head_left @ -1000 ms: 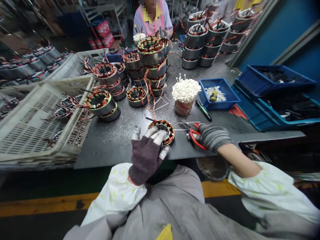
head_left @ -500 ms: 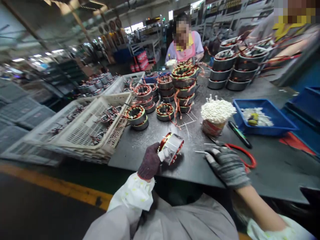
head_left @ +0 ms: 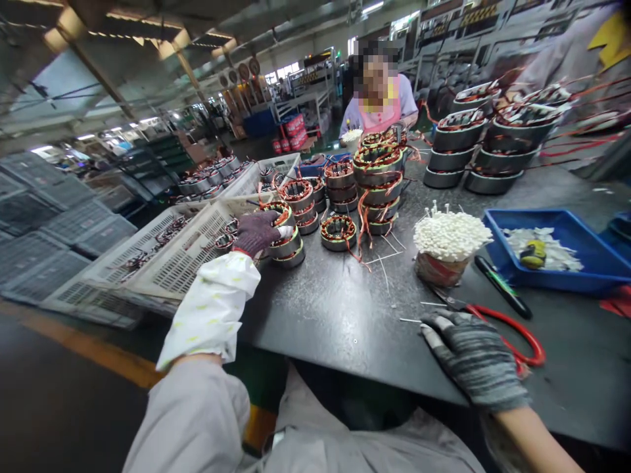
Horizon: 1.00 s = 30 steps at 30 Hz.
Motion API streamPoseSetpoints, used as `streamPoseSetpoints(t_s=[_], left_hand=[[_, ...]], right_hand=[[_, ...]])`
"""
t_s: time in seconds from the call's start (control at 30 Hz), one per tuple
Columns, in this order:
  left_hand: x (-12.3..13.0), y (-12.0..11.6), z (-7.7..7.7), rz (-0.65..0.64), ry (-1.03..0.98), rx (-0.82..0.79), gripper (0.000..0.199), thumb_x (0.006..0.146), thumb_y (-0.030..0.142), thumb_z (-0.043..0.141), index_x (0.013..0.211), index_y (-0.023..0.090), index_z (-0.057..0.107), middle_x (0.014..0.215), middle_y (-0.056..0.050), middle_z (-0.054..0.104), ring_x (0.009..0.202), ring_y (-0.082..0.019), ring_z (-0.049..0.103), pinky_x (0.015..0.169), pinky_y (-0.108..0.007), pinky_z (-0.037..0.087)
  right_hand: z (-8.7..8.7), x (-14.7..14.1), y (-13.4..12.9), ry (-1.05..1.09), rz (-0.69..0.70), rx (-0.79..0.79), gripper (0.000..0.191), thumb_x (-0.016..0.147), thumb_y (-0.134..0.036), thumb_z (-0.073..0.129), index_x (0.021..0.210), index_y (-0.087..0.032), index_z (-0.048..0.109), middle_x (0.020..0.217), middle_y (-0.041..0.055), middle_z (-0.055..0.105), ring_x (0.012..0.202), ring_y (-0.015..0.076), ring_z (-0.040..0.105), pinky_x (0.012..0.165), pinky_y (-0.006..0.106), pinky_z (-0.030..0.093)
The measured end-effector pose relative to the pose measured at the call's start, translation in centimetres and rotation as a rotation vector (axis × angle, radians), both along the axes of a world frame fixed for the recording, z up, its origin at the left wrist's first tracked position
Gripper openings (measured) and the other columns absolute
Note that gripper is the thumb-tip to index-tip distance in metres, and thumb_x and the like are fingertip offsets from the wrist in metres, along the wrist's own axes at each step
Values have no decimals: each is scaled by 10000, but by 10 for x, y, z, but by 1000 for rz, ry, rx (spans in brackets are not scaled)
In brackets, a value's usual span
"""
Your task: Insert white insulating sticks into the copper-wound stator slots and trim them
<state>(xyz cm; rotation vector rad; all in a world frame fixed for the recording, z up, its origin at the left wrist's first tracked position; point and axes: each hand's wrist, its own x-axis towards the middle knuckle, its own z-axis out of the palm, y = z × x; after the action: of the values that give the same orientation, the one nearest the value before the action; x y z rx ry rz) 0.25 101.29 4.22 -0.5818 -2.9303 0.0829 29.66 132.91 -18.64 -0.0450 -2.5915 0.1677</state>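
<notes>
Left grip (head_left: 256, 233) has moved to the ring stack (head_left: 284, 248), half-curled, hold unclear, seemingly stacking; right grip (head_left: 477, 361), loosely flat, partly covers pliers (head_left: 522, 331).

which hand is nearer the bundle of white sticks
Right. The right hand rests in front of the bundle; the left hand is farther left, at a stack of rings.

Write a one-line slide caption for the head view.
Left hand at stacked copper-wound rings, right hand palm down beside a red-handled tool.
</notes>
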Motion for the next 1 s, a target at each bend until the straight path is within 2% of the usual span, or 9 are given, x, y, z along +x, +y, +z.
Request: streamPoseSetpoints(t_s=[0.1, 0.2, 0.27, 0.37, 0.47, 0.53, 0.63, 0.8, 1.0], left_hand=[[0, 2, 5, -38, 13, -63, 427, 809, 564, 712, 1032, 201, 742, 931, -116, 743, 921, -354, 685, 841, -504, 482], [19, 19, 1, -100, 202, 31, 475, 911, 540, 608, 1238, 200, 663, 1185, -155, 707, 1210, -396, 584, 1048, -624, 350], [29, 46, -17, -166, 295, 110, 487, 998, 485, 475, 1399, 220, 546, 1336, -137, 649, 1333, -339, 507, 1154, -608, 247], [31, 101, -62, -311, 173, 92, 494, 964, 458, 546, 1398, 221, 553, 1304, -95, 688, 1264, -272, 587, 1207, -527, 240], [22, 146, -98, -247, -16, 47, 551, 914, 474, 605, 1342, 127, 587, 1261, -169, 706, 1216, -324, 630, 1209, -580, 230], [19, 156, -107, -205, -74, 45, 531, 912, 458, 603, 1287, 83, 610, 1206, -200, 722, 1177, -345, 656, 1190, -588, 273], [35, 142, -109, -241, -95, 59, 555, 905, 454, 617, 1325, 92, 589, 1276, -195, 692, 1274, -342, 602, 1158, -502, 374], [112, 93, -131, -477, -98, 179, 641, 877, 390, 670, 1453, 170, 497, 1427, -131, 608, 1422, -334, 462, 1157, -484, 425], [169, 48, -149, -621, -229, 548, 917, 813, 423, 753, 1581, 233, 289, 1511, -149, 513, 1391, -353, 498, 1093, -512, 498]], right_hand=[[0, -1, 1, -3, -5, -24, 331, 970, -390, 503, 984, -187, 765, 989, 111, 761, 942, 290, 681, 882, 445, 531], [0, -2, 0, -30, -14, -54, 318, 969, -386, 513, 990, -192, 764, 982, 108, 759, 936, 287, 680, 878, 444, 533], [1, -2, 0, -41, -20, -67, 311, 969, -383, 518, 995, -196, 765, 992, 106, 759, 946, 287, 680, 885, 446, 532], [3, -2, -1, -54, -40, -86, 299, 970, -374, 528, 1014, -197, 765, 1015, 106, 758, 960, 282, 682, 896, 439, 535], [8, -3, -3, -58, -54, -90, 275, 963, -356, 544, 1004, -200, 767, 1024, 105, 760, 950, 274, 687, 890, 426, 541], [12, -4, -4, -58, -62, -91, 269, 960, -344, 547, 982, -193, 769, 1014, 115, 762, 945, 280, 690, 883, 429, 545], [15, -5, -5, -54, -67, -111, 271, 957, -336, 549, 955, -178, 768, 987, 133, 761, 925, 295, 696, 864, 450, 555], [22, -2, -8, 126, 9, -281, 273, 976, -312, 524, 1040, -178, 753, 1036, 121, 767, 966, 274, 710, 911, 448, 569], [80, -23, -49, -12, 279, -414, 381, 979, -226, 463, 1298, -244, 672, 1203, 92, 737, 995, 219, 712, 891, 363, 562]])
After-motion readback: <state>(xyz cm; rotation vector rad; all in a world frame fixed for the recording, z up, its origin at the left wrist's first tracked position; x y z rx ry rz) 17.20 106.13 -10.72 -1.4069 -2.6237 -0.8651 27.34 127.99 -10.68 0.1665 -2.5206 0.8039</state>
